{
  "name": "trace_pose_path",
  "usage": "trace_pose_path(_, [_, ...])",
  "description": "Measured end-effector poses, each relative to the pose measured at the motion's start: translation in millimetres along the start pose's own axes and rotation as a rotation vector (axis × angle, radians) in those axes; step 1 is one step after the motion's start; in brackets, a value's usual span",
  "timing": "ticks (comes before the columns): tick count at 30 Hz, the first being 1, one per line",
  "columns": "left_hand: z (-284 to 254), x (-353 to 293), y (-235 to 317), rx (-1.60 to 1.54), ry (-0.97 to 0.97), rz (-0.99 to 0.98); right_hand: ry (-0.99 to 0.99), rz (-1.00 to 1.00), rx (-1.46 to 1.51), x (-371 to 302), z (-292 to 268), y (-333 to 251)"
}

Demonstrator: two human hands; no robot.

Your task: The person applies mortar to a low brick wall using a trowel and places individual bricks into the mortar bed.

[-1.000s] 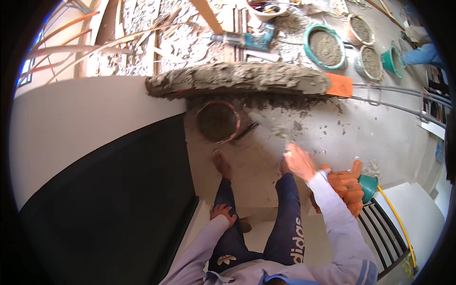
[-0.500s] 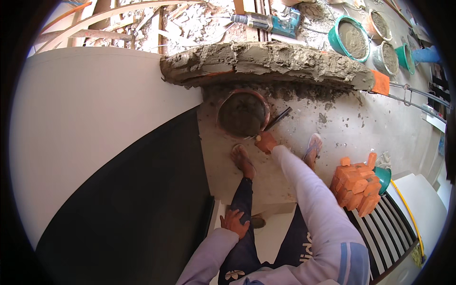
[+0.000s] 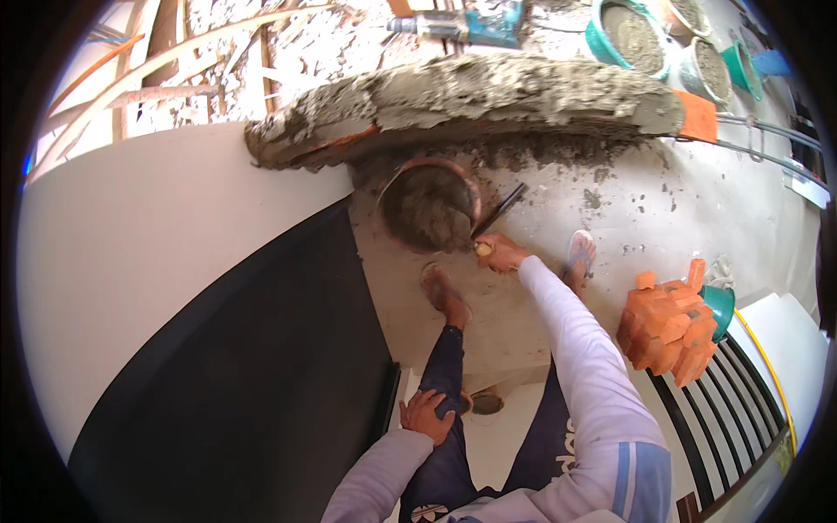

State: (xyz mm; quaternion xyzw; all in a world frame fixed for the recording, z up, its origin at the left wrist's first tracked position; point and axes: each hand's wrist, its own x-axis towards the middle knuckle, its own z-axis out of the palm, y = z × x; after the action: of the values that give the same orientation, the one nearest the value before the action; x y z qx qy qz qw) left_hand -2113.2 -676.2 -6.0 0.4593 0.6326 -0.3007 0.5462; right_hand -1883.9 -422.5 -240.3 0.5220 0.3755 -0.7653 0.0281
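My right hand (image 3: 501, 253) is closed round the pale handle of a trowel (image 3: 483, 250). The trowel's blade is covered by a lump of wet grey mortar at the near right rim of a round bucket (image 3: 476, 199). More mortar (image 3: 418, 205) lies inside the bucket, which stands on the floor just in front of my left foot. Resting on my left leg near the knee is my left hand (image 3: 426, 417), fingers spread and holding nothing. A dark bar-shaped tool (image 3: 500, 210) leans beside the bucket, close to my right hand.
A low mortar-coated wall (image 3: 488, 96) runs behind the bucket. Beyond it lie a blue power drill (image 3: 493, 28), rubble and several mortar tubs, including a green one (image 3: 595, 39). Stacked orange bricks (image 3: 667, 327) stand at right by a black grille (image 3: 728, 410). A black panel (image 3: 244, 349) fills the left.
My right hand has drawn slightly away from the bucket, and a mortar lump now shows on the trowel at the rim. My left hand stays on my leg. The view has shifted.
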Motion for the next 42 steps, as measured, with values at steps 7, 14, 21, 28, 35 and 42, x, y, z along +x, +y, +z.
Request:
trace_pose_path(7, [13, -2, 23, -0.021, 0.046, 0.072, 0.01, -0.211, -0.277, -194, -125, -34])
trace_pose_path(14, [10, 3, 91, 0.123, 0.009, 0.022, 0.352, -0.478, -0.687, -394, -300, -93])
trace_pose_path(21, [40, 20, 108, 0.195, 0.038, -0.044, 1.027, -0.671, -1.076, -358, -362, -74])
trace_pose_path(28, [46, 12, 117, 0.16, 0.053, -0.108, 1.302, -0.585, -0.65, -337, -303, -3])
trace_pose_path(35, [47, 19, 116, 0.211, 0.04, -0.052, 1.163, -0.449, -0.602, -257, -300, 32])
trace_pose_path(42, [41, 20, 84, 0.168, 0.148, 0.179, 0.9, -0.47, 0.442, -229, -269, 37])
